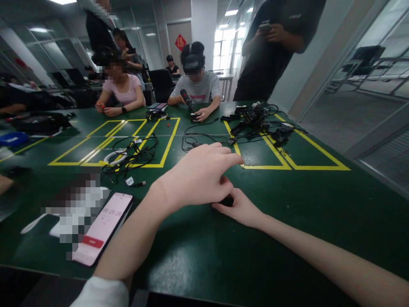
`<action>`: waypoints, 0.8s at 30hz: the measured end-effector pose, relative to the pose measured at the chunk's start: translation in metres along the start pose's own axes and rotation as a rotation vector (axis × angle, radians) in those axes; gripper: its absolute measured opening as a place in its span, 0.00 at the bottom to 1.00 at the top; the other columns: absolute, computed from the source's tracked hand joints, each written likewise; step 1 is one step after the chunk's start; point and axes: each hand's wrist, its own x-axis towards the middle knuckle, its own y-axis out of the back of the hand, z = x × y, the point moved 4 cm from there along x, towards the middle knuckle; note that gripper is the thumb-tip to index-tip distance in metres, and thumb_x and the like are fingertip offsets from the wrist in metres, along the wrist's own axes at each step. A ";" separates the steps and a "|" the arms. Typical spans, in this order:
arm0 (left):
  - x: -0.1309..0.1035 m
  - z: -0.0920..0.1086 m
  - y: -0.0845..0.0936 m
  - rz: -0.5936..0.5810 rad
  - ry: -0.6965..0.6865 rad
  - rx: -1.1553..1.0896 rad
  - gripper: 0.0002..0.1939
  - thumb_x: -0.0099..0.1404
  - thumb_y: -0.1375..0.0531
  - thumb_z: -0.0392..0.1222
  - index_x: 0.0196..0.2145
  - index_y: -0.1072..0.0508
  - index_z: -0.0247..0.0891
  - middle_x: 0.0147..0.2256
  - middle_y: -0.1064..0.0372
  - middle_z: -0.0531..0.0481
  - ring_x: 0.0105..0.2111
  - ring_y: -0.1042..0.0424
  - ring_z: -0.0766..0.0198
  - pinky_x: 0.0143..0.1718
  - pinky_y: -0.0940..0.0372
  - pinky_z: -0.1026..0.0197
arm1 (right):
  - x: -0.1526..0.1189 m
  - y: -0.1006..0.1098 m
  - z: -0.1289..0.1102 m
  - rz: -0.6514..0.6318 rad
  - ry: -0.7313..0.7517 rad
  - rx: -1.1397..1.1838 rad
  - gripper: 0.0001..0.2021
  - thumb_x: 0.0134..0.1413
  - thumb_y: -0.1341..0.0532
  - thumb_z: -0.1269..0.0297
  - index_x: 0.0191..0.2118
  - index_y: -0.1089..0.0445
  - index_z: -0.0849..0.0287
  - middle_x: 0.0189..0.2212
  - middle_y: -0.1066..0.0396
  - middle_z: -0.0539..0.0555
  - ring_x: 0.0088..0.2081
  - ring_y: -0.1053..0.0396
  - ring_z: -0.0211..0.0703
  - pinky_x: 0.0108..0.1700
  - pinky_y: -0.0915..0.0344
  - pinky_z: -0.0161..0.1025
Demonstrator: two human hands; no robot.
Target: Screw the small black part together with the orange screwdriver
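My left hand [204,175] reaches in over the table from the lower left, back of the hand upward. Its fingers are bent, with the index finger pointing right; what lies under the palm is hidden. Close beneath and to its right is my right hand [244,209], thumb and fingers closed around a small black object [228,200]. Most of that object is covered by both hands, so its kind does not show. The left thumb and fingertips are right at its upper edge.
A phone [105,226] showing a timer lies left of my left forearm. Tangled black cables [137,151] sit beyond it, and a bigger cable pile [258,121] is at the far right. Yellow tape [171,143] marks the green table [198,264]. A person opposite holds a power screwdriver [186,99].
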 end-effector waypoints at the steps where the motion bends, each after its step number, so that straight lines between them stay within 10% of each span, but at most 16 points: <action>1: 0.000 0.000 0.000 -0.004 -0.004 -0.002 0.21 0.66 0.42 0.32 0.54 0.22 0.38 0.48 0.22 0.43 0.49 0.23 0.53 0.49 0.28 0.54 | 0.000 0.000 0.000 -0.002 0.001 0.007 0.06 0.54 0.32 0.63 0.37 0.28 0.55 0.36 0.19 0.54 0.40 0.21 0.52 0.47 0.24 0.51; 19: -0.002 -0.003 0.001 -0.021 0.088 0.005 0.21 0.71 0.47 0.33 0.57 0.24 0.39 0.48 0.23 0.44 0.45 0.22 0.54 0.45 0.28 0.56 | -0.002 0.000 -0.002 -0.027 -0.003 0.056 0.07 0.55 0.33 0.64 0.40 0.28 0.55 0.39 0.18 0.54 0.44 0.19 0.51 0.51 0.23 0.51; 24: -0.004 -0.007 0.001 0.061 0.178 -0.046 0.34 0.67 0.45 0.32 0.70 0.36 0.41 0.50 0.23 0.43 0.45 0.21 0.55 0.47 0.27 0.55 | -0.002 0.001 -0.005 -0.037 -0.001 0.057 0.08 0.55 0.33 0.63 0.40 0.29 0.54 0.39 0.19 0.54 0.44 0.20 0.51 0.51 0.24 0.51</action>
